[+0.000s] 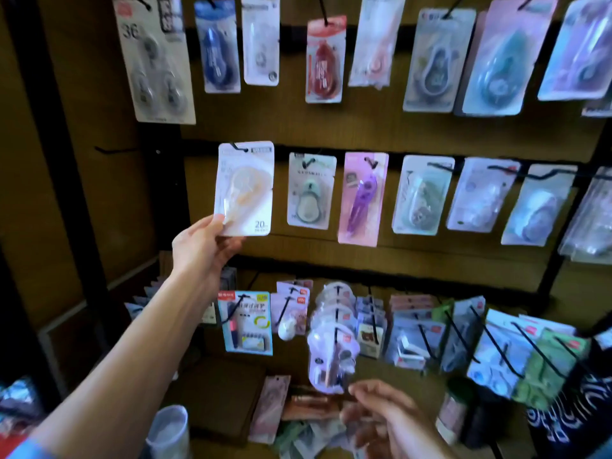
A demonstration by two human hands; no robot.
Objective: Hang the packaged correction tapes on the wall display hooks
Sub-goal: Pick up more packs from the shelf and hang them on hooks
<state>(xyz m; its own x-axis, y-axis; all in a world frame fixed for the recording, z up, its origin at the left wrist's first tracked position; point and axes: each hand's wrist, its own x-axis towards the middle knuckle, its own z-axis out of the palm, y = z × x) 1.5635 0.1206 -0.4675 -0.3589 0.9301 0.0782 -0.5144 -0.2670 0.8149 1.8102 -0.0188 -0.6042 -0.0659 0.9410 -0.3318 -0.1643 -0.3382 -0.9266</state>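
My left hand (202, 246) pinches the lower left corner of a white correction tape pack (245, 188) marked 20m. The pack's top hole sits at a black wall hook (239, 148) on the middle row. My right hand (381, 412) is low in front of the bottom row, blurred, its fingers curled around something small and pale that I cannot make out. Other packaged correction tapes hang on the top row (323, 59), middle row (311, 190) and bottom row (334, 342).
A brown slat wall with black rails carries three rows of hooks. An empty hook (109, 150) juts out left of the white pack. Loose packs (270, 409) lie on a low surface under the display, beside a clear cup (170, 432).
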